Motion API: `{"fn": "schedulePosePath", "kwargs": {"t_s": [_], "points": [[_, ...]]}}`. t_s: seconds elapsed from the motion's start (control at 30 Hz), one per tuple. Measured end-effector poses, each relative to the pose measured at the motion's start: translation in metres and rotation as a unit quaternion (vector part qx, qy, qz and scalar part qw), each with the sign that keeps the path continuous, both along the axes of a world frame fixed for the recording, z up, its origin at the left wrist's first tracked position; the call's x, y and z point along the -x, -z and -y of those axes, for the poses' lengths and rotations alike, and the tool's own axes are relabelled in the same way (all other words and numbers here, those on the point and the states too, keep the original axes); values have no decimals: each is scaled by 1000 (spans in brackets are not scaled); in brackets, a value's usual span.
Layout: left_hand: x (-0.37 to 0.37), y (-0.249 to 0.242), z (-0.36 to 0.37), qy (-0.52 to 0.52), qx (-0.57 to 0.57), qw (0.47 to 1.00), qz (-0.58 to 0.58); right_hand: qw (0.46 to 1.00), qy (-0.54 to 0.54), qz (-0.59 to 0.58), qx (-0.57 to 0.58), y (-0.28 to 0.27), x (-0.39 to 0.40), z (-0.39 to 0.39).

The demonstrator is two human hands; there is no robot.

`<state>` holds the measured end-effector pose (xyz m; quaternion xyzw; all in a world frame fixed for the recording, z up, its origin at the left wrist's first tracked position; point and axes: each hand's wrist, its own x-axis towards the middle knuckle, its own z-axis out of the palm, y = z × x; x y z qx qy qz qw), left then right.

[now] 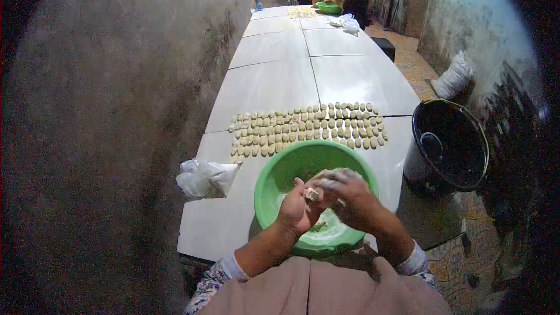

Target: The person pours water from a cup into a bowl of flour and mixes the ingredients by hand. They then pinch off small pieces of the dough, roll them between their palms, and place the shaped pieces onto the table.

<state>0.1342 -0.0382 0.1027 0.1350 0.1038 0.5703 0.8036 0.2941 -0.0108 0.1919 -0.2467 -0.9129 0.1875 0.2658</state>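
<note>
Over a green basin, my left hand is closed around a small pale lump of dough, its thumb pointing up. Close beside it, my right hand is curled with its back toward me, its fingers whitened as if by flour. What lies under those fingers is mostly hidden. White flour coats the bottom of the basin. Just beyond the rim, many small oval dough pieces lie in several rows on the white tabletop.
A crumpled clear plastic bag rests at the table's left edge. To the right stands a dark bucket, with a white sack behind it. At the far end are another green basin and more dough pieces. A wall runs along the left.
</note>
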Motion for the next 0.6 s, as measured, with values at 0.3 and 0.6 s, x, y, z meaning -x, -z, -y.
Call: {"fn": "schedulePosePath", "kwargs": {"t_s": [0.3,0.6], "points": [[-13,-31,17,-8,75,992,-105,998,6,40,-38,16,11,9],[-1,-37,12,-7,3,1000,-22,978,23,-148,147,35,22,15]]}}
